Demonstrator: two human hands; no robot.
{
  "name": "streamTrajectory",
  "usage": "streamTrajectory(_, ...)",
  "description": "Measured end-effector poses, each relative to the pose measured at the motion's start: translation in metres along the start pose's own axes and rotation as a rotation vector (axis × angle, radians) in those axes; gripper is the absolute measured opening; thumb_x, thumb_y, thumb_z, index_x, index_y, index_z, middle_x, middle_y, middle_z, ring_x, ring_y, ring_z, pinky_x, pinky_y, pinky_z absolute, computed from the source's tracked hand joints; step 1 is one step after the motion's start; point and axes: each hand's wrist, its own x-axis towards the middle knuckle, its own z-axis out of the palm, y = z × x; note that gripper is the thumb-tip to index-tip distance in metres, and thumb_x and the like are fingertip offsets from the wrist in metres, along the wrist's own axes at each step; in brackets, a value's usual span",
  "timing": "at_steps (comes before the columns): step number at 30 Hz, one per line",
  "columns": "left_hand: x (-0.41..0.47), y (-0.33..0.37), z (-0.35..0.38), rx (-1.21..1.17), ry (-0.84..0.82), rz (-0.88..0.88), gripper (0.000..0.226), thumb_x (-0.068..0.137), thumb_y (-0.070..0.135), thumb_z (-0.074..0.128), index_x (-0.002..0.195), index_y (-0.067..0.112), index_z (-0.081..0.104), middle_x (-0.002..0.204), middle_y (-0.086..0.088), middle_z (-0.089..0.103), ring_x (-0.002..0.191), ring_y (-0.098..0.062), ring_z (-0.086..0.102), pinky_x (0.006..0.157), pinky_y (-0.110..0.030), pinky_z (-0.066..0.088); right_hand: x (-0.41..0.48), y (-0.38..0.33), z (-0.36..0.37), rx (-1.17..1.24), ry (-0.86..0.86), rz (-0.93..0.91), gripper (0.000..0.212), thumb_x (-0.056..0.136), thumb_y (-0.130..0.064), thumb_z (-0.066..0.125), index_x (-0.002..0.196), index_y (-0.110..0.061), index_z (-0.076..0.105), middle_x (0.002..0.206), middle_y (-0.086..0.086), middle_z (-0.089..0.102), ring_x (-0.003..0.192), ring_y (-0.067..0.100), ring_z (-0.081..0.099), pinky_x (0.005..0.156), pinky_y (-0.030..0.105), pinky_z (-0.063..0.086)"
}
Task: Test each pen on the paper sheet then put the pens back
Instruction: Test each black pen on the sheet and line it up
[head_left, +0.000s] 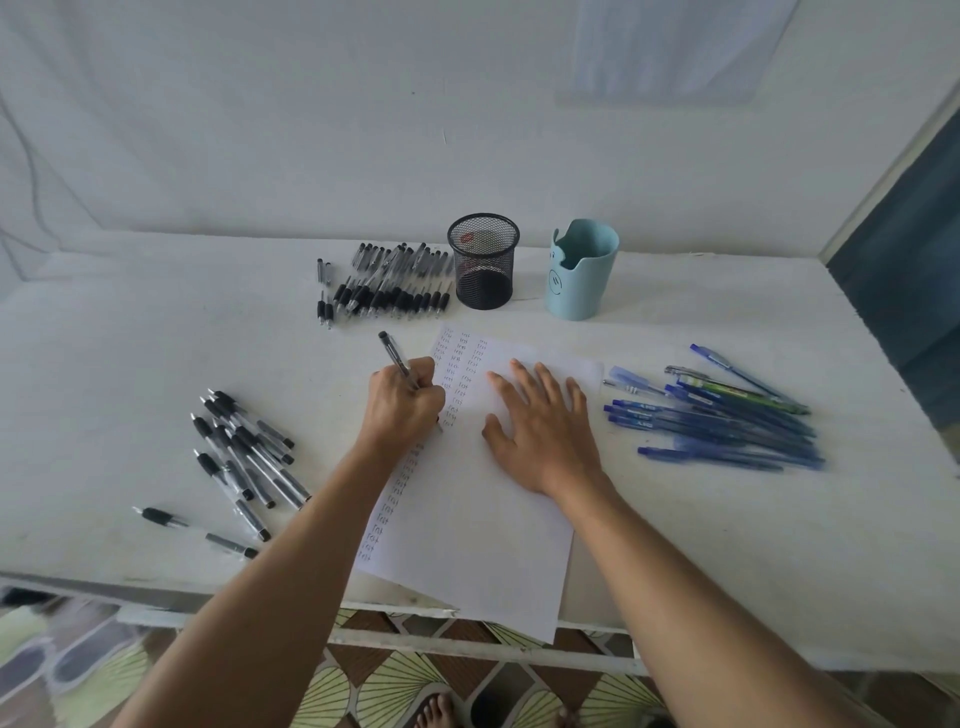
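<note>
White paper sheet (467, 519) (columns of tiny handwriting), right-hand fingers (524, 379) spread on it, left-hand fingers (426, 387) pinching black pen (393, 352).

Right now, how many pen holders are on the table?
2: a black mesh cup behind the paper sheet, and a light blue cup to its right, standing apart.

Paper sheet (483, 519) lies between left pens (244, 457) and right pens (727, 421) (mesh cup (483, 262) behind).

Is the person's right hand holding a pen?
No, the right hand lies flat on the paper sheet; the left hand grips the pen.
</note>
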Motion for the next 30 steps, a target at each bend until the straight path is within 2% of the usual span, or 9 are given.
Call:
streamTrajectory(5, -0.0004, 0.0015, 0.0008, -0.008, 0.003, 0.0, 0.037, 0.063, -0.01, 0.046, 0.056, 0.018, 0.023, 0.057, -0.001, 0.022, 0.058, -0.016, 0.023, 0.053, -0.034, 0.018, -0.0006, -0.0004, 0.0, -0.011, 0.001, 0.007, 0.068, 0.091, -0.055, 0.015, 0.156, -0.036, 0.018, 0.168, -0.004, 0.008, 0.154, 0.022, 0.004, 0.122, 0.051, 0.001)
streamTrajectory(11, -0.0001, -0.0007, 0.0026, 0.015, 0.001, 0.015, 0.037, 0.064, -0.009, 0.048, 0.054, 0.019, 0.025, 0.054, 0.004, 0.021, 0.056, -0.016, 0.021, 0.051, -0.032, 0.019, 0.0003, 0.0001, 0.0009, -0.009, 0.004, 0.006, 0.076, 0.085, -0.058, 0.003, 0.156, -0.036, 0.017, 0.168, -0.004, 0.008, 0.154, 0.022, 0.003, 0.122, 0.051, 0.0)
streamTrajectory(15, 0.0003, -0.0005, 0.0018, 0.015, -0.007, 0.023, 0.033, 0.062, -0.008, 0.047, 0.055, 0.018, 0.026, 0.055, 0.0, 0.023, 0.056, -0.017, 0.022, 0.051, -0.033, 0.02, -0.0002, 0.0002, 0.0003, -0.01, 0.001, 0.003, 0.072, 0.088, -0.057, 0.009, 0.156, -0.035, 0.017, 0.168, -0.003, 0.008, 0.154, 0.023, 0.003, 0.122, 0.051, 0.0)
streamTrajectory(20, -0.001, 0.0013, 0.003, 0.013, -0.005, 0.021, 0.039, 0.064, -0.01, 0.048, 0.052, 0.021, 0.028, 0.052, 0.008, 0.022, 0.055, -0.014, 0.022, 0.05, -0.03, 0.02, -0.0004, -0.0001, -0.0008, -0.01, -0.011, 0.005, 0.069, 0.091, -0.055, 0.014, 0.157, -0.035, 0.016, 0.168, -0.004, 0.006, 0.154, 0.022, 0.002, 0.123, 0.051, 0.0)
streamTrajectory(26, -0.002, 0.0017, 0.0032, 0.019, -0.007, 0.033, 0.04, 0.064, -0.01, 0.049, 0.054, 0.02, 0.024, 0.055, 0.001, 0.022, 0.055, -0.015, 0.02, 0.05, -0.03, 0.018, -0.0017, -0.0009, -0.0021, -0.006, -0.01, 0.003, 0.075, 0.086, -0.058, 0.004, 0.157, -0.035, 0.016, 0.168, -0.003, 0.006, 0.154, 0.022, 0.002, 0.123, 0.051, 0.0)
streamTrajectory(30, -0.0004, -0.0026, 0.0016, -0.015, 0.018, 0.003, 0.036, 0.064, -0.011, 0.05, 0.056, 0.015, 0.026, 0.054, 0.001, 0.026, 0.055, -0.016, 0.027, 0.05, -0.03, 0.024, -0.0009, 0.0005, -0.0011, -0.019, -0.011, 0.002, 0.063, 0.097, -0.054, 0.021, 0.157, -0.035, 0.016, 0.168, -0.004, 0.006, 0.154, 0.022, 0.001, 0.123, 0.051, 0.0)
